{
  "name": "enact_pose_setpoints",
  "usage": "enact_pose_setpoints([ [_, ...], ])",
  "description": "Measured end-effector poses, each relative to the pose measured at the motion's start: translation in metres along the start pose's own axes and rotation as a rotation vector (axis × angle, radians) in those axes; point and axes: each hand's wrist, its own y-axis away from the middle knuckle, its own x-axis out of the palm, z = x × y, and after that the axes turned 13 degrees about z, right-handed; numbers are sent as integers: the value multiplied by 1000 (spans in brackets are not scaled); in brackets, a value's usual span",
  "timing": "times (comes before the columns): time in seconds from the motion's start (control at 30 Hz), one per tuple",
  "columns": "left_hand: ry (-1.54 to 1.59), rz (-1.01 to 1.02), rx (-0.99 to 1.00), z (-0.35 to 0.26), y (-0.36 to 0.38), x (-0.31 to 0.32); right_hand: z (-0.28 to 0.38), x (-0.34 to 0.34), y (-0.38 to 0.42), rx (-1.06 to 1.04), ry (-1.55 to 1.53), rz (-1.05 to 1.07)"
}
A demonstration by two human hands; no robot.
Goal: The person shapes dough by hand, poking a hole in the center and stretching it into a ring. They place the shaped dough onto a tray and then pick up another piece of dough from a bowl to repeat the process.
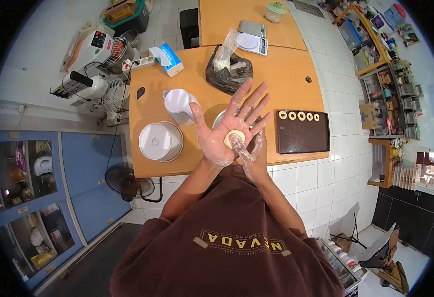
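Observation:
My left hand (227, 128) is raised over the table's near edge, palm up with its fingers spread. A small pale dough ring (228, 140) rests on that palm. One plastic-covered finger of my right hand (256, 157) points into the middle of the dough. My other right fingers are mostly hidden behind the left hand. Clear plastic gloves cover both hands. Behind them, a bowl (219, 120) shows only its rim. To the right, a dark baking tray (303, 136) carries a row of several dough rings (301, 116) along its far edge.
On the wooden table (177, 168) stand a round white lidded container (160, 142) and a white jug (179, 105). Farther back are a black plastic bag (222, 76), a tissue pack (168, 60) and a white kitchen scale (253, 43). A black fan (127, 180) stands left of the table.

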Motion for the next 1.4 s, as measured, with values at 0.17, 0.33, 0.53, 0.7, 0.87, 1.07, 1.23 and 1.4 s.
enact_pose_setpoints([
  [0.17, -7, 20, -9, -3, -1, -3, -1, 8, -6, -40, -12, -28],
  [0.33, 37, 9, -22, -5, 3, -10, -10, 6, -6, 12, 2, -82],
  [0.53, -61, -159, 70, -6, -2, -24, -21, -6, -17, -124, 385, -189],
  [0.7, -74, -119, 70, -12, -3, -26, 12, -12, -13, -330, 864, -164],
  [0.87, -221, -138, 35, -11, 0, -24, 18, -19, -8, -311, 904, -9],
  [1.07, -238, -125, -29, -10, 4, -23, 7, -24, -8, -251, 810, -1],
  [1.23, -215, -12, -90, -7, 8, -25, 7, -20, -15, -104, 682, -124],
  [1.4, -118, 41, -76, -8, 6, -26, -6, -17, -15, -36, 473, -150],
])
